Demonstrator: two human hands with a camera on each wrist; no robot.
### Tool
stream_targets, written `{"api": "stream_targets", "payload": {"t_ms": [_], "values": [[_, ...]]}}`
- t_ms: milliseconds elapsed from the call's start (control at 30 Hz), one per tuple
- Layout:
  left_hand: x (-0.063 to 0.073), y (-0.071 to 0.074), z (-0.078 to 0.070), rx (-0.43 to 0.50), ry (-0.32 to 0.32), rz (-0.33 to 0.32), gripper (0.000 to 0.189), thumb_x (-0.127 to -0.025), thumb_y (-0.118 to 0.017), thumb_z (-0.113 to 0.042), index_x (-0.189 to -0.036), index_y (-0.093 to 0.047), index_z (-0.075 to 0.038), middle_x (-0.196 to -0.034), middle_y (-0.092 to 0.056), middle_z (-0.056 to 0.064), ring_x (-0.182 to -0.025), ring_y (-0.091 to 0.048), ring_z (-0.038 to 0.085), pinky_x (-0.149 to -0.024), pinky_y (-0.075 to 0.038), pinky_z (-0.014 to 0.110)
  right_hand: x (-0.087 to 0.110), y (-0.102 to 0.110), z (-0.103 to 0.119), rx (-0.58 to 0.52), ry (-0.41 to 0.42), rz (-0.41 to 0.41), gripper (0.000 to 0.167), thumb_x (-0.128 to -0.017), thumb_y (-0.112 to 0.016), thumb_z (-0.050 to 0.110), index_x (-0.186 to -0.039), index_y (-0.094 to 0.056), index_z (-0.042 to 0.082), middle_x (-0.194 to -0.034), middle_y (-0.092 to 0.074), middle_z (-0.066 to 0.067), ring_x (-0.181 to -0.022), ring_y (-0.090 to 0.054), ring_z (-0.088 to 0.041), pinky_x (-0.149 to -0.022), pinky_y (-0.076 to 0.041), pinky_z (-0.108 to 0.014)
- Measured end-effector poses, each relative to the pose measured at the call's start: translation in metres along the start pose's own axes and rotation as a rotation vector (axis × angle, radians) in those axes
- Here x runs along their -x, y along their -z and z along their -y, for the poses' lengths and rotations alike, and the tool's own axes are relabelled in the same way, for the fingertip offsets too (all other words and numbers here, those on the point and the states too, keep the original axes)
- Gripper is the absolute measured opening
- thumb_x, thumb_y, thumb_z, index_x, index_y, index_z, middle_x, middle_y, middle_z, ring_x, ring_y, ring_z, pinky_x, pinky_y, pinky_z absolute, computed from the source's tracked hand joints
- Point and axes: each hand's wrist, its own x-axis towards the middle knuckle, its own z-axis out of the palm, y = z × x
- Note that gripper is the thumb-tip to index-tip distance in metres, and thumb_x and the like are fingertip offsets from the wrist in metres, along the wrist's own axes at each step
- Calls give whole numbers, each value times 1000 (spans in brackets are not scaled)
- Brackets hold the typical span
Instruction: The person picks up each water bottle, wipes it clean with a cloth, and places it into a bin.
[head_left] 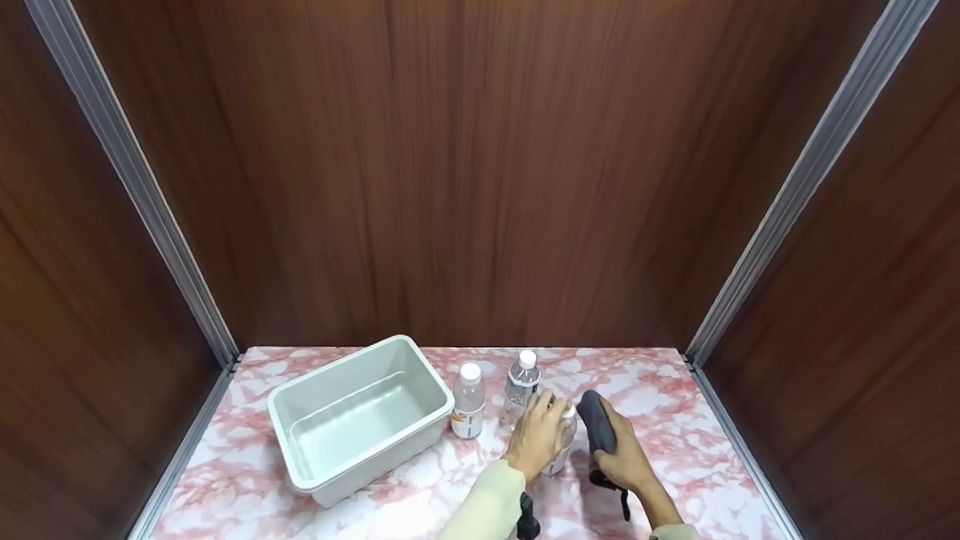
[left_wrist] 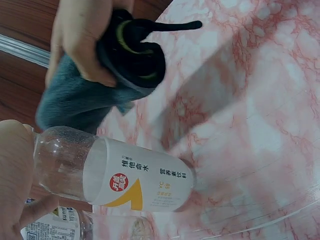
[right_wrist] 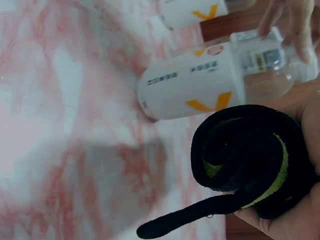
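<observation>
My left hand (head_left: 538, 436) grips the top of a clear plastic bottle (left_wrist: 142, 175) with a white cap and a white-and-yellow label. The bottle stands upright on the table. In my right hand (head_left: 627, 459) is a rolled dark grey cloth (head_left: 598, 426), held just right of that bottle. Its rolled end (right_wrist: 245, 155), in the right wrist view, is black with yellow-green inside, and a narrow black end hangs loose. Another clear bottle (head_left: 517, 390) stands behind my left hand, partly hidden by it. A third bottle (head_left: 469, 405) is upright to the left.
A pale grey rectangular bin (head_left: 367, 405) sits on the left of the table, close to the leftmost bottle. The tabletop (head_left: 420, 510) has a pink-and-white marbled surface. Brown wood-look panels (head_left: 480, 187) with metal corner rails enclose it at the back and sides.
</observation>
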Motion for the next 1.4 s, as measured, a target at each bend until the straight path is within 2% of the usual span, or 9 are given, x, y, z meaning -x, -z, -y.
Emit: {"api": "stream_targets", "payload": {"t_ms": [267, 500, 767, 1000, 1133, 1400], "values": [[0, 2, 2, 52, 42, 38, 20, -90, -73, -24, -107, -68, -14, -99, -59, 2, -92, -63, 17, -80, -57, 30, 0, 0, 20, 18, 78, -23, 95, -70, -61, -9, -159, -33, 10, -151, -39, -33, -129, -48, -44, -94, -47, -47], [1, 3, 4, 58, 49, 63, 20, -91, -72, -24, -107, -69, -14, -99, -58, 2, -92, -62, 17, -81, -56, 29, 3, -3, 27, 56, 123, -39, 95, -68, -62, -8, -157, -35, 9, -148, -43, -34, -123, -52, -43, -92, -47, -47], [2, 5, 2, 92, 52, 78, 20, -93, -69, -21, -111, -69, -12, -101, -59, 3, -95, -61, 17, -85, -56, 29, 9, -9, 29, 21, 88, -34, 96, -68, -63, -9, -158, -34, 9, -148, -41, -35, -120, -53, -41, -91, -48, -44], [2, 3, 4, 94, 42, 46, 17, -93, -65, -20, -108, -70, -12, -99, -59, 4, -93, -60, 18, -84, -55, 30, 14, -19, 30, -17, 46, -20, 98, -71, -60, -9, -161, -27, 11, -149, -33, -36, -114, -56, -40, -84, -51, -38], [1, 3, 3, 100, 47, 30, 14, -96, -61, -18, -105, -70, -12, -97, -58, 5, -90, -60, 18, -83, -55, 32, 17, -27, 31, -16, 45, -28, 101, -72, -59, -10, -163, -20, 13, -151, -27, -37, -112, -56, -42, -81, -52, -40], [0, 5, 3, 87, 42, 29, 15, -99, -58, -18, -105, -71, -13, -96, -61, 4, -88, -62, 19, -80, -55, 32, 23, -40, 33, 47, 81, -99, 101, -72, -60, -11, -162, -18, 7, -151, -25, -37, -124, -53, -52, -87, -53, -49]]}}
